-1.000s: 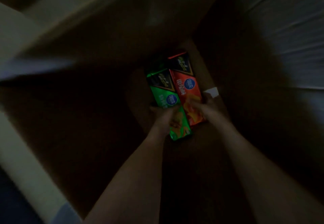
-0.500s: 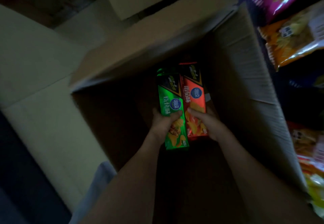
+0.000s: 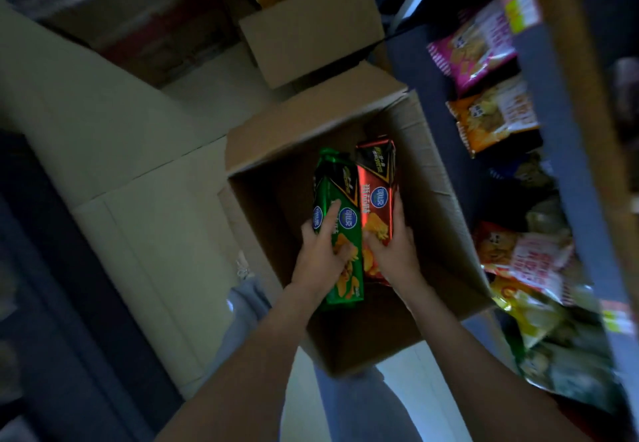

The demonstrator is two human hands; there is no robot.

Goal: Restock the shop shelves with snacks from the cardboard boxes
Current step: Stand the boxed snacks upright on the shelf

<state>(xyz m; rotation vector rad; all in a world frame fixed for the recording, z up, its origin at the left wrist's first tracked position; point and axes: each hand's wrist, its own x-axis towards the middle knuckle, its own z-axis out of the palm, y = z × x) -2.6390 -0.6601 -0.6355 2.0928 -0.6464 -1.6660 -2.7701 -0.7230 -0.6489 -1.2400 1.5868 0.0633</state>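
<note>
An open cardboard box point(image 3: 435, 179) stands on the floor below me. My left hand point(image 3: 320, 262) grips a green snack pack point(image 3: 340, 199), and a second green pack seems to lie behind it. My right hand point(image 3: 392, 251) grips a red snack pack point(image 3: 377, 186). The packs are held side by side, upright, above the box's dark inside. On the right, a shop shelf point(image 3: 567, 151) holds pink snack bags point(image 3: 480, 47) and orange snack bags point(image 3: 494, 116).
A second cardboard box point(image 3: 311, 33) with yellow snack bags stands behind the open one. Flattened cardboard point(image 3: 114, 165) lies on the floor to the left. More mixed snack bags point(image 3: 532, 269) fill the lower right shelf. My grey trouser legs point(image 3: 349, 396) are beside the box's near corner.
Both hands have lifted the green and red packs up from the bottom of the box toward its opening. The view has pulled back, and the shelf on the right has come into sight.
</note>
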